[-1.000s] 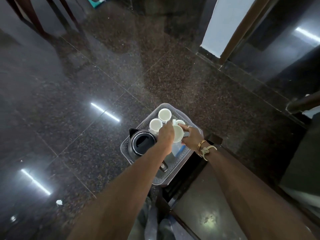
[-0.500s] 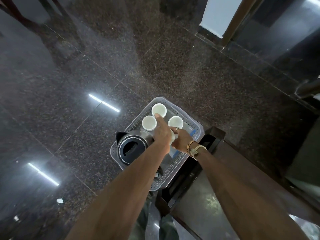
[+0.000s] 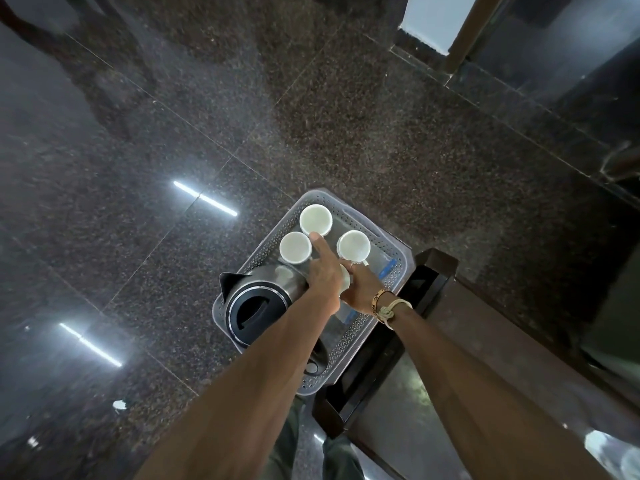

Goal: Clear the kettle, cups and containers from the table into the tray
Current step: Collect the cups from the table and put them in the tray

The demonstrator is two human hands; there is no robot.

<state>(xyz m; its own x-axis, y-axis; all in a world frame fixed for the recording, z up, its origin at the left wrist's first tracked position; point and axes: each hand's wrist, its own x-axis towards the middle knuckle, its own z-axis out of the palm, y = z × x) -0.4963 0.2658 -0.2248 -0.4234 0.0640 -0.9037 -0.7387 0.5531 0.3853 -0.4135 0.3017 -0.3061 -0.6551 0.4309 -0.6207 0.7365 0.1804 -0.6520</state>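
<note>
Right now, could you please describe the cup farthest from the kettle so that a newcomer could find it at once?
Find the grey perforated tray on the dark speckled floor, with a black-lidded kettle at its near left. Three white cups stand open at the tray's far end. Yours is the right cup, beside the blue strip; the other two sit left of the left hand's pointing finger.

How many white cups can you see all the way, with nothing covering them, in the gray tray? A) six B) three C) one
B: three white cups stand open and uncovered in the tray, beyond the kettle; the hands partly hide another white thing between them.
</note>
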